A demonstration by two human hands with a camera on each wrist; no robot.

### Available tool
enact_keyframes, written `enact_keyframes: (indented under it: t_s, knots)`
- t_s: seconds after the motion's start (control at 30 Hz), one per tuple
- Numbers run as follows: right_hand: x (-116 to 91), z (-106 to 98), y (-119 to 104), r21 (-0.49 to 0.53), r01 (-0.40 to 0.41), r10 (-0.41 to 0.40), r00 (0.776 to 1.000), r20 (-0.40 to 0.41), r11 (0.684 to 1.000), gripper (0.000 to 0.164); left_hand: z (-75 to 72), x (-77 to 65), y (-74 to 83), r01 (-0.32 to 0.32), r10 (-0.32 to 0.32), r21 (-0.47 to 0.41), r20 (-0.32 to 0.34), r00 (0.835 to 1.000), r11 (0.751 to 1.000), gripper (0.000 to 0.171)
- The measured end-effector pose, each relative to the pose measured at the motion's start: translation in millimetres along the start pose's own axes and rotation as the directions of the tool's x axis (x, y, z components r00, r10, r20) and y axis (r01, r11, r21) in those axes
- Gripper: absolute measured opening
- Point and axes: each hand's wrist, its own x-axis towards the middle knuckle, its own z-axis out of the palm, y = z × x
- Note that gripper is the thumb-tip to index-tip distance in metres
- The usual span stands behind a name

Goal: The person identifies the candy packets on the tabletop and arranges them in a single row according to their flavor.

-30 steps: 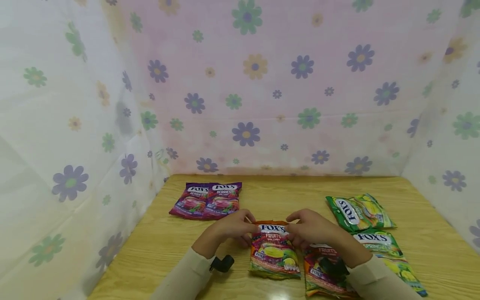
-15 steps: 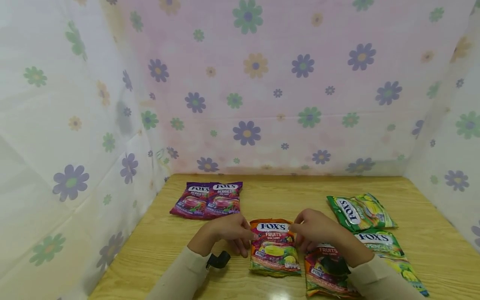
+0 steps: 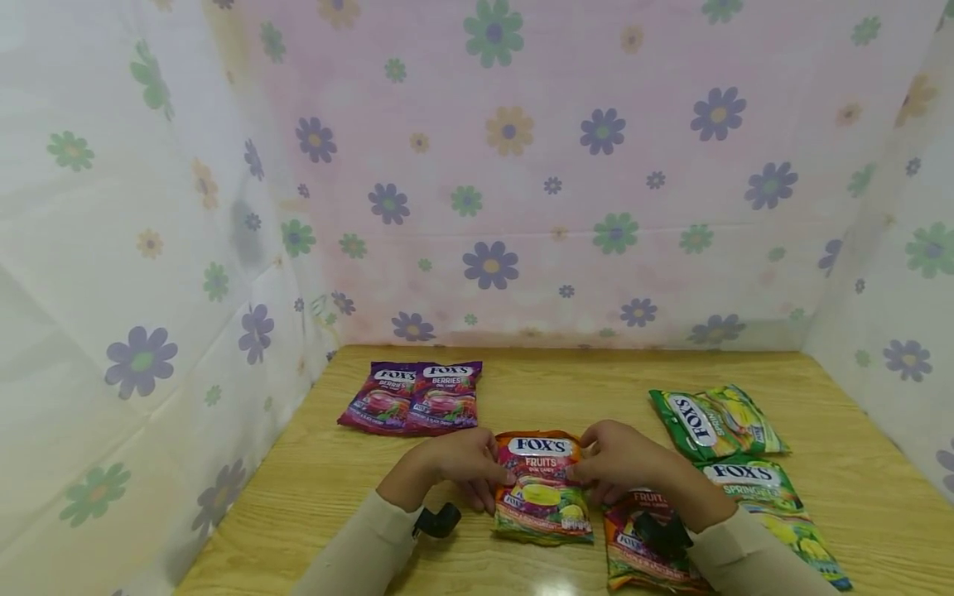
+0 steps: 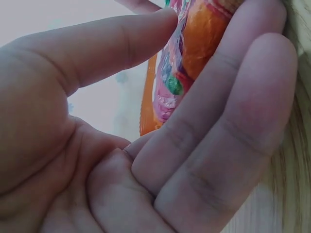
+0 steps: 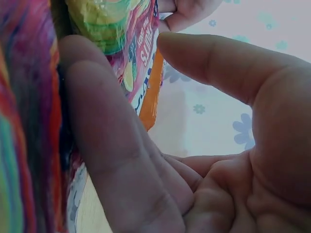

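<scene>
An orange-and-red bag of Fox's Fruits candy [image 3: 541,495] lies face up near the table's front, label toward me. My left hand [image 3: 464,468] holds its left side, the thumb [image 4: 146,36] on the front and the fingers along the edge. From the other side my right hand [image 3: 624,463] grips it the same way, its thumb [image 5: 194,53] at the printed face. A second Fruits candy bag [image 3: 633,550] lies just to the right, partly hidden under my right wrist; the backs of my right fingers are close beside it.
Two purple Berries candy bags [image 3: 445,399] overlap at the back left. On the right lie a turned green Spring candy bag [image 3: 719,422] and another green bag [image 3: 793,530] in front of it. Flowered cloth [image 3: 551,207] walls in the wooden table [image 3: 566,372].
Both hands have slid from the bag's top corners down to its sides and taken hold there. The bag has shifted slightly away and to the left. The other bags lie as before.
</scene>
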Motion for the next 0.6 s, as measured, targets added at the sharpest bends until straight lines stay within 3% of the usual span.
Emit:
enact_keyframes:
  t_s: [0.3, 0.6]
  knots:
    - [-2.1, -1.7, -1.7, 0.048, 0.069, -0.071, 0.997, 0.035, 0.996, 0.097, 1.5, -0.7, -3.7, -0.002, -0.002, -0.075, -0.051, 0.999, 0.997, 0.045]
    - [-1.4, -3.4, -2.1, 0.071, 0.099, -0.098, 0.995, -0.028, 0.993, 0.104, -2.3, 2.3, -4.5, -0.054, 0.047, -0.095, -0.075, 0.996, 0.994, 0.059]
